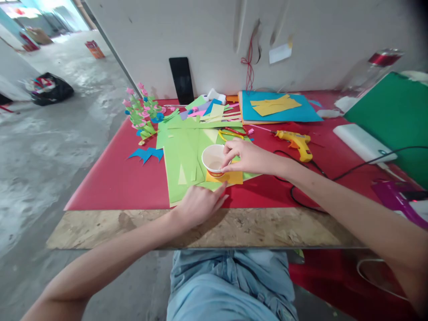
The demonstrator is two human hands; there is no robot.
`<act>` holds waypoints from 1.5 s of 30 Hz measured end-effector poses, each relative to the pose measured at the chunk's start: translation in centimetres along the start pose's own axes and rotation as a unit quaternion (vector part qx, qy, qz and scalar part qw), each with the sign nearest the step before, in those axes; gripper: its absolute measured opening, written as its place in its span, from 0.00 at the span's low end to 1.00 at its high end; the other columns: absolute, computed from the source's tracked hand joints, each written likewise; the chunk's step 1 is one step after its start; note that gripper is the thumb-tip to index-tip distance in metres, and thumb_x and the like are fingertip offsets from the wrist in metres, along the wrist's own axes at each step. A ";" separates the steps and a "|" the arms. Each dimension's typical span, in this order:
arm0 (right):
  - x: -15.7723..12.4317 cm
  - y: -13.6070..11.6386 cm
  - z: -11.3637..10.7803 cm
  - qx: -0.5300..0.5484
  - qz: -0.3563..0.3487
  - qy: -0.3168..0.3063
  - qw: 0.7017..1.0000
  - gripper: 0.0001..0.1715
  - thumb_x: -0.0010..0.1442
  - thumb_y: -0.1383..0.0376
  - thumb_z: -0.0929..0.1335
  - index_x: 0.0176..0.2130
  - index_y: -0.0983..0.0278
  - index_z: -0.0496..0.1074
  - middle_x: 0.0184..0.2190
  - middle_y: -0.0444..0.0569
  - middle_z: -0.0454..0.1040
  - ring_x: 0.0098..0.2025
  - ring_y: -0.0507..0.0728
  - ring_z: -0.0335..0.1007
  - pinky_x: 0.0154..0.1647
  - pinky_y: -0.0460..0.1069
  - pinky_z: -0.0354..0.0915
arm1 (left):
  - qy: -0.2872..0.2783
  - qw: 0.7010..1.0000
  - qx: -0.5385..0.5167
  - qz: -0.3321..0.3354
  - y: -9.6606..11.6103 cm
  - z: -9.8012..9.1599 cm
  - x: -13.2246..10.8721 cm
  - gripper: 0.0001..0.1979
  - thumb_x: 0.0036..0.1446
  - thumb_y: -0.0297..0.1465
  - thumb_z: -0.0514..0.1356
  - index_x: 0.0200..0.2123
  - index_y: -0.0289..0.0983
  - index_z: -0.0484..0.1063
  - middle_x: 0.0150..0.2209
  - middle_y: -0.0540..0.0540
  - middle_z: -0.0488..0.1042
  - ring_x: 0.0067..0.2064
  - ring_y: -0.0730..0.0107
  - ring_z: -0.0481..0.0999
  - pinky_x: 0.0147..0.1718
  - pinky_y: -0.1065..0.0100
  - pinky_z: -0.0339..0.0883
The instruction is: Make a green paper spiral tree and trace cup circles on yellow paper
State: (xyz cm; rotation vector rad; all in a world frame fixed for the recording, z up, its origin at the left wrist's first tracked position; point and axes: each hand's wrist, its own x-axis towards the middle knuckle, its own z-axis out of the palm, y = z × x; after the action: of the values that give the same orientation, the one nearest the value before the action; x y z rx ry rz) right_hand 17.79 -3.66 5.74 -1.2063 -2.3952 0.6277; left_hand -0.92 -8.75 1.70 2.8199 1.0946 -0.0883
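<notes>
A white paper cup (213, 159) stands upright on a piece of orange-yellow paper (236, 177), which lies over light green sheets (177, 178). My right hand (239, 156) pinches the cup's rim on its right side, thumb and fingers closed on it. My left hand (200, 203) rests at the front edge of the paper, just below the cup. Its index finger and thumb are stretched out and apart, and nothing shows between them. Behind the cup, partly under paper scraps, lie scissors (230, 133) with yellow and red handles.
A yellow glue gun (296, 141) lies to the right, a black cable (301, 200) near it. Blue sheets (277, 117), a leaning phone (182, 80), paper flowers (145, 109) and a white power bank-like box (364, 142) surround the work. The board's bare wooden edge (267, 227) runs along the front.
</notes>
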 end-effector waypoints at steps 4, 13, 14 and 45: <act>0.0 0.2 0.1 0.003 -0.004 0.002 1.000 0.06 0.50 0.61 0.70 0.27 0.59 0.77 0.27 0.46 0.65 0.34 0.53 0.60 0.33 0.48 0.56 | -0.005 0.997 0.074 -0.035 1.7 0.1 2.0 0.28 0.62 0.42 0.37 0.56 0.30 0.54 0.20 0.41 0.70 0.24 0.59 0.73 0.21 0.68 0.57; -0.5 -0.3 0.1 0.000 -0.005 0.009 1.000 0.04 0.49 0.63 0.70 0.27 0.60 0.77 0.25 0.45 0.65 0.33 0.52 0.61 0.31 0.46 0.58 | -0.008 0.997 0.055 -0.045 1.6 0.7 3.0 0.31 0.61 0.44 0.35 0.53 0.25 0.57 0.28 0.35 0.73 0.27 0.55 0.74 0.22 0.65 0.61; -0.5 -0.4 0.2 0.000 -0.007 0.016 1.000 0.04 0.49 0.64 0.70 0.27 0.61 0.77 0.25 0.45 0.65 0.32 0.52 0.62 0.30 0.46 0.58 | -0.008 0.998 0.052 -0.045 1.6 0.7 3.0 0.31 0.61 0.45 0.35 0.53 0.26 0.58 0.28 0.35 0.73 0.27 0.55 0.74 0.23 0.65 0.61; -6.7 1.2 0.7 -0.088 -0.013 0.209 0.974 0.04 0.52 0.68 0.68 0.30 0.60 0.75 0.30 0.43 0.77 0.33 0.54 0.73 0.34 0.47 0.69 | 0.002 0.998 0.063 -0.020 1.2 0.7 3.0 0.30 0.62 0.44 0.37 0.55 0.26 0.56 0.21 0.41 0.71 0.26 0.55 0.74 0.21 0.67 0.60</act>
State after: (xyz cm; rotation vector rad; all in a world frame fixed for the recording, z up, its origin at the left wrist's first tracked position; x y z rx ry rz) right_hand 21.93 -8.66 3.62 -1.2327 -2.1329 0.1317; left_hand 2.05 -7.69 0.81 2.9088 1.1874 -0.1605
